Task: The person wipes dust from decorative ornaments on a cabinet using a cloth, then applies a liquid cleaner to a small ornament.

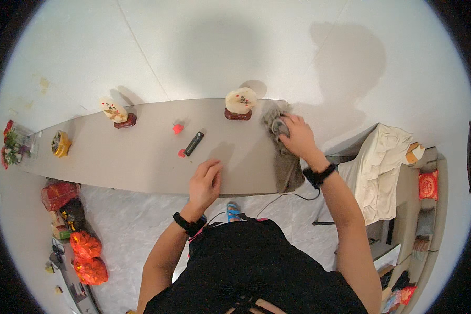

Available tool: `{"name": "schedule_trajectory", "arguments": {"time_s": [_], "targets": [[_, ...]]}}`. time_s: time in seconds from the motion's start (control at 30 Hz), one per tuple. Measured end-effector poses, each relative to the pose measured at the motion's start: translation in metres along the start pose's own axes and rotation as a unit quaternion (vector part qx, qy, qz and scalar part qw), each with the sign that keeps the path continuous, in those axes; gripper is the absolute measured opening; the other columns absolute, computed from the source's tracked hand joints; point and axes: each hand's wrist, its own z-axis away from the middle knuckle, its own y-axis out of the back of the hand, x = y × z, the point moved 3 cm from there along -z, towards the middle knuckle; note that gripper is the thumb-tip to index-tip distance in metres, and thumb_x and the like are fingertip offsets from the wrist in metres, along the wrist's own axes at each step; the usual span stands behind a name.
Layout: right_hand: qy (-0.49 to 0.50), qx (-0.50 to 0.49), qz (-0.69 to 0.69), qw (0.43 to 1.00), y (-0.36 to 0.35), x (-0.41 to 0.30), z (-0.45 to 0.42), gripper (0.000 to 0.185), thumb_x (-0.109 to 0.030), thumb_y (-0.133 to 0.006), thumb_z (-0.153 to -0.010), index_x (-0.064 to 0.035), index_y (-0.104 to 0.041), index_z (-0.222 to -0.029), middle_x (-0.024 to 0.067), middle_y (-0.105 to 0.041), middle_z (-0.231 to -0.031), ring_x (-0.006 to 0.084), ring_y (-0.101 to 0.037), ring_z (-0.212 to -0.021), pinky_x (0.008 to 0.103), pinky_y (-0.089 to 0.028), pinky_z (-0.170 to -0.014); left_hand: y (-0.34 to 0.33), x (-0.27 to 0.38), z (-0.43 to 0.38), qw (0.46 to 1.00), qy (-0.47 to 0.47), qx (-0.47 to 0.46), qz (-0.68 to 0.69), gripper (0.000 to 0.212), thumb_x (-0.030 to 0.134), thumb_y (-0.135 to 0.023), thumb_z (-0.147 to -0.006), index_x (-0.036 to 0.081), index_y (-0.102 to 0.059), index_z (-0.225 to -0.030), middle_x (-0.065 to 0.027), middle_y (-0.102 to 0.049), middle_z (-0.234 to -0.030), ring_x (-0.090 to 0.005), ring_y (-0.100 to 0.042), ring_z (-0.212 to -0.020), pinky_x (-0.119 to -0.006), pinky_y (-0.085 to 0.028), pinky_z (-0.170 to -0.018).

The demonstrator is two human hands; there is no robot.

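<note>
My right hand (300, 137) grips a grey brush or duster (272, 117) with a rounded, fluffy edge, at the right end of the long grey-beige tabletop (153, 157). Over the tabletop's near edge is my left hand (206, 182), fingers loosely bent and nothing seen in it. A black oblong object (194, 144) lies left of centre, beside a small red item (181, 153); another red item (178, 128) lies farther back. Near the wall stand a round pale ornament (241, 100) on a dark red base and a tilted oval ornament (113, 111) on a similar base.
At the left are a yellow bowl-like container (61, 143) and flowers (11, 147). Orange bags (88, 255) and a red bag (60, 195) stand below on that side. A cream cloth (378, 172) drapes over something at the right. A thin cable (282, 194) runs near my right wrist.
</note>
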Motion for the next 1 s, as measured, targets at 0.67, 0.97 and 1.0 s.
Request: {"name": "schedule_trajectory", "arguments": {"time_s": [0.67,0.97,1.0], "targets": [[0.167,-0.007,-0.03,0.986,-0.05,-0.278,0.097,0.066,-0.024,-0.077,-0.066,-0.0084,-0.051,-0.124,0.0112,-0.043,-0.138,0.0324,-0.038,-0.128,0.0459,-0.038,-0.097,0.164,-0.087,0.102,0.977,0.109,0.142,0.12,0.024,-0.008,-0.058,-0.084,0.007,-0.063,-0.101,-0.0099,-0.061,-0.113,-0.0197,-0.061,-0.098,-0.028,-0.051,-0.071],[0.267,-0.026,-0.047,0.962,-0.102,-0.44,0.035,0.059,-0.025,-0.075,-0.069,-0.0065,-0.053,-0.121,0.0118,-0.043,-0.137,0.0316,-0.038,-0.127,0.0445,-0.039,-0.098,0.243,-0.135,0.178,0.963,0.189,0.186,0.036,0.018,-0.005,-0.055,-0.088,0.005,-0.061,-0.101,-0.0095,-0.06,-0.114,-0.0193,-0.059,-0.097,-0.027,-0.047,-0.07],[0.275,-0.027,-0.06,0.959,-0.106,-0.45,0.03,0.055,-0.024,-0.073,-0.071,-0.0061,-0.054,-0.119,0.0118,-0.043,-0.137,0.0312,-0.038,-0.127,0.0446,-0.038,-0.099,0.248,-0.138,0.184,0.961,0.191,0.191,0.058,0.016,-0.005,-0.055,-0.088,0.004,-0.061,-0.1,-0.0098,-0.06,-0.113,-0.0192,-0.059,-0.095,-0.027,-0.047,-0.07]]}}
